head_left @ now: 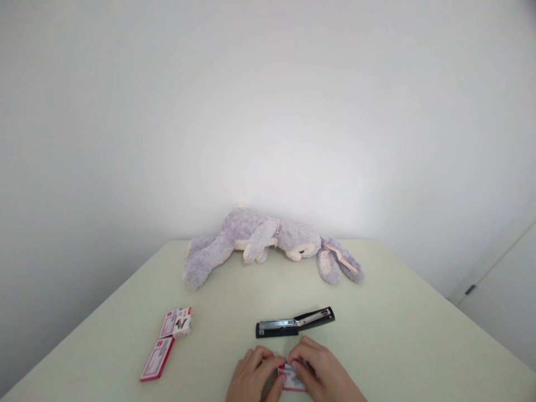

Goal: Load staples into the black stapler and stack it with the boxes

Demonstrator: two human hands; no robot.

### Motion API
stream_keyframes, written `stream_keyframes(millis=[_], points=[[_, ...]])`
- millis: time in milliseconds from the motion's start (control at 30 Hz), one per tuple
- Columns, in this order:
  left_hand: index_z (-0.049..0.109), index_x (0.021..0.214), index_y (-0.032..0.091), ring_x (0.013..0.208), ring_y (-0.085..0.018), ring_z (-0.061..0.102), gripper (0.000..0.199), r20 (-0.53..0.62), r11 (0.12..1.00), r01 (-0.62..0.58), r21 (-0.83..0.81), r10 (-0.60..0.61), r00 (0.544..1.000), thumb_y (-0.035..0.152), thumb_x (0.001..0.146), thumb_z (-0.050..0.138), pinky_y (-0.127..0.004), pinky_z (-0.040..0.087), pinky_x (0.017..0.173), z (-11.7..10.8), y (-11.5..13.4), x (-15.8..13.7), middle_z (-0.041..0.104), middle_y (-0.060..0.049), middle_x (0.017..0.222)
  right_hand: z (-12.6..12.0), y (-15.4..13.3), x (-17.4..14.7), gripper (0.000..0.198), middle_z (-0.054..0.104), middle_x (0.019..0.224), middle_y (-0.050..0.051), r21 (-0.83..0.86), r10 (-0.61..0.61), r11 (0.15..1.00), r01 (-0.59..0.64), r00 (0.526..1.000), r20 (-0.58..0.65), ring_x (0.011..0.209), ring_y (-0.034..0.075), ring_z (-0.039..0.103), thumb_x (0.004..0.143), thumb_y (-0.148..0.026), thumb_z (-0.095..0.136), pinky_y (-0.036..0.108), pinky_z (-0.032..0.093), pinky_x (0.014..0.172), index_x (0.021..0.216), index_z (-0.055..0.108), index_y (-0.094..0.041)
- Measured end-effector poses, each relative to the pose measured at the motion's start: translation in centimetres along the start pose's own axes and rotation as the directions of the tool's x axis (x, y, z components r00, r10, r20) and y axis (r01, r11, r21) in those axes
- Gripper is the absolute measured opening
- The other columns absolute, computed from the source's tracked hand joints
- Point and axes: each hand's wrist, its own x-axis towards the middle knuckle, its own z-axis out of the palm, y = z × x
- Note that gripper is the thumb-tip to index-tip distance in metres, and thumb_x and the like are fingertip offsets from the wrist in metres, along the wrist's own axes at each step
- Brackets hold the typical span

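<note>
At the front edge of the table, my left hand and my right hand meet over a small flat red-and-white box. My left fingers and thumb close on its left end, near a red corner. The right thumb lies on its upper face while the fingers curl behind it; those fingertips are partly hidden. Just beyond my hands lies a black stapler, spread open with its metal magazine showing.
To the left lie a flat red-and-white box, another like it and a small white box with a stapler picture. A lilac plush rabbit lies on its side along the back of the pale table, against the wall.
</note>
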Motion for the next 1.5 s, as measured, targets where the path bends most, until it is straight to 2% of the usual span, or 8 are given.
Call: stream_keyframes(millis=[200, 333, 633, 833, 967, 1200, 1400, 1500], points=[[0.068, 0.121, 0.038, 0.101, -0.022, 0.069, 0.028, 0.016, 1.0, 0.013, 0.016, -0.013, 1.0, 0.044, 0.095, 0.062, -0.033, 0.057, 0.084, 0.2, -0.1, 0.1, 0.071, -0.002, 0.112, 0.2, 0.0, 0.0, 0.028, 0.062, 0.095, 0.003, 0.02, -0.018, 1.0, 0.019, 1.0, -0.02, 0.087, 0.017, 0.063, 0.104, -0.035, 0.045, 0.026, 0.045, 0.078, 0.095, 0.068, -0.022], [0.067, 0.124, 0.037, 0.105, -0.026, 0.068, 0.043, 0.053, 1.0, 0.013, 0.009, -0.013, 0.998, 0.056, 0.086, 0.071, -0.037, 0.057, 0.087, 0.4, -0.1, 0.2, 0.07, -0.004, 0.117, 0.1, 0.1, 0.1, 0.03, 0.063, 0.093, 0.003, 0.044, -0.023, 0.999, 0.024, 1.0, -0.017, 0.087, 0.017, 0.062, 0.104, -0.036, 0.045, 0.025, 0.045, 0.077, 0.091, 0.068, -0.022], [0.066, 0.125, 0.036, 0.109, -0.027, 0.065, 0.043, 0.07, 0.998, 0.048, -0.032, -0.046, 0.997, 0.05, 0.085, 0.073, -0.038, 0.055, 0.09, -0.3, 0.7, 0.1, 0.069, -0.003, 0.118, -0.9, -1.2, 0.1, 0.021, 0.069, 0.091, 0.001, 0.133, 0.05, 0.989, -0.058, 0.997, 0.065, 0.085, 0.016, 0.063, 0.098, -0.03, 0.055, 0.025, 0.044, 0.079, 0.089, 0.073, -0.023], [0.065, 0.128, 0.036, 0.11, -0.027, 0.065, 0.042, 0.08, 0.999, 0.038, -0.036, -0.035, 0.996, 0.052, 0.089, 0.069, -0.041, 0.056, 0.09, -0.6, 1.0, 0.1, 0.068, -0.005, 0.119, -1.1, -1.5, 0.2, 0.017, 0.065, 0.076, -0.003, 0.199, 0.123, 0.971, -0.131, 0.991, 0.05, 0.072, 0.014, 0.057, 0.096, -0.032, 0.058, 0.023, 0.04, 0.066, 0.093, 0.072, -0.023], [0.061, 0.133, 0.038, 0.11, -0.027, 0.065, 0.043, 0.066, 1.0, 0.018, -0.018, -0.017, 0.998, 0.051, 0.092, 0.065, -0.042, 0.057, 0.09, -0.7, 1.1, 0.1, 0.067, -0.005, 0.121, -1.1, -0.8, 0.3, 0.017, 0.061, 0.074, -0.004, 0.247, 0.137, 0.958, -0.147, 0.989, 0.058, 0.069, 0.014, 0.054, 0.095, -0.034, 0.059, 0.023, 0.038, 0.063, 0.095, 0.07, -0.022], [0.058, 0.138, 0.039, 0.096, -0.021, 0.066, 0.045, 0.009, 0.991, -0.134, 0.002, 0.134, 0.991, 0.04, 0.094, 0.065, -0.036, 0.059, 0.084, -0.7, 1.2, 0.2, 0.067, -0.003, 0.123, -0.9, 0.7, 0.5, 0.018, 0.054, 0.067, -0.006, 0.198, 0.153, 0.968, -0.153, 0.988, 0.015, 0.066, 0.013, 0.05, 0.095, -0.035, 0.059, 0.024, 0.036, 0.061, 0.09, 0.068, -0.021], [0.063, 0.132, 0.038, 0.099, -0.023, 0.065, 0.037, 0.035, 0.996, -0.085, -0.018, 0.086, 0.996, 0.039, 0.095, 0.062, -0.038, 0.057, 0.087, -0.9, 1.6, 0.1, 0.067, -0.005, 0.123, -0.8, 0.0, 0.3, 0.017, 0.056, 0.071, -0.004, 0.103, 0.111, 0.989, -0.104, 0.992, -0.063, 0.068, 0.014, 0.052, 0.097, -0.032, 0.054, 0.025, 0.038, 0.064, 0.091, 0.067, -0.022], [0.063, 0.132, 0.037, 0.104, -0.025, 0.065, 0.038, 0.04, 0.997, -0.06, -0.053, 0.062, 0.997, 0.039, 0.095, 0.062, -0.039, 0.056, 0.09, -0.7, 1.4, 0.1, 0.068, -0.006, 0.124, -1.2, -0.7, -0.2, 0.008, 0.059, 0.082, -0.003, 0.047, 0.092, 0.995, -0.088, 0.993, -0.078, 0.072, 0.014, 0.055, 0.089, -0.027, 0.064, 0.025, 0.04, 0.066, 0.095, 0.068, -0.024]])
